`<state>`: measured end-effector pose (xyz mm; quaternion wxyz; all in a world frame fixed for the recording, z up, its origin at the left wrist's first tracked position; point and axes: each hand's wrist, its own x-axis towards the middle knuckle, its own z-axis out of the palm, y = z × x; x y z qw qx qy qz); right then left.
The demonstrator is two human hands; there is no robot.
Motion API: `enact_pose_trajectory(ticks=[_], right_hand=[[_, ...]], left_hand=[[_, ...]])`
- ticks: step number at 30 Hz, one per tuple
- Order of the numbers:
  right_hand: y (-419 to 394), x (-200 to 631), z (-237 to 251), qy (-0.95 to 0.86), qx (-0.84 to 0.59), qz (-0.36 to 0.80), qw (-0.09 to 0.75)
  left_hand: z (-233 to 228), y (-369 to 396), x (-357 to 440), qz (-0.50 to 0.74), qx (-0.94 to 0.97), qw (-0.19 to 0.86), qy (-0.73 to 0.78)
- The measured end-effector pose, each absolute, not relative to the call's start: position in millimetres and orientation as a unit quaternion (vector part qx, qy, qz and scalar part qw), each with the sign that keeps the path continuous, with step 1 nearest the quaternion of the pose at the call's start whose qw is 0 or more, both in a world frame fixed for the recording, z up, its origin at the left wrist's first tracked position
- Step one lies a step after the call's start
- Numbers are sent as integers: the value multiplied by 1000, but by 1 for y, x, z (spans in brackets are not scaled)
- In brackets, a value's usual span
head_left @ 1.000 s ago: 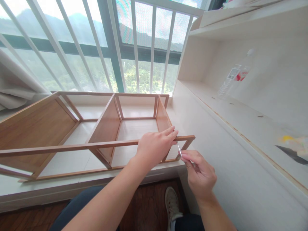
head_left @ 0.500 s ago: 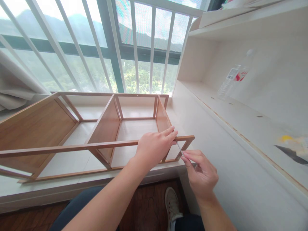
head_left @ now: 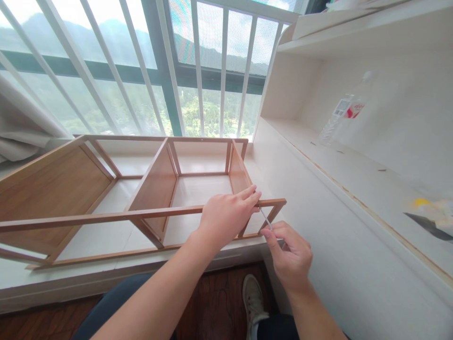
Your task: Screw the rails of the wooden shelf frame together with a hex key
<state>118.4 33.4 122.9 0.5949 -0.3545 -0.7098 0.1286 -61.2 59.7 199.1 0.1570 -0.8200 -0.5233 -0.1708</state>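
A brown wooden shelf rack [head_left: 106,216] lies on its side on the white window ledge. My left hand [head_left: 230,212] is closed over its front rail near the right end, fingers stretched along the rail by the end shelf panel [head_left: 240,165]. My right hand [head_left: 292,255] pinches a thin metal hex key [head_left: 265,218] between thumb and fingertips. The key's far end meets the rail just below my left fingertips; the fastener there is too small to make out.
Barred windows [head_left: 212,71] stand behind the ledge. On the right, a white shelf unit [head_left: 300,165] closely borders the rack's end and carries a clear plastic bottle [head_left: 341,113]. A grey curtain [head_left: 21,127] hangs at left. My shoe [head_left: 253,297] is on the dark wooden floor below.
My right hand has shifted slightly left and down, and the hex key's outer end has turned with it. My left hand and the rack stay in place.
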Motion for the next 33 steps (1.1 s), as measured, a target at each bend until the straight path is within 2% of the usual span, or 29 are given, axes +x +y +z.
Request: enact_pose_trajectory(ticks=[6, 20, 28, 33], right_hand=[[33, 118, 122, -717, -356, 150, 580], [33, 116, 123, -717, -314, 99, 614], [31, 121, 120, -674, -320, 115, 656], [33, 123, 120, -646, -341, 126, 671]], left_hand=[[199, 60, -61, -176, -821, 152, -522], [200, 61, -62, -170, -821, 145, -526], [203, 61, -63, -174, -820, 127, -530], [204, 62, -64, -217, -814, 89, -532]])
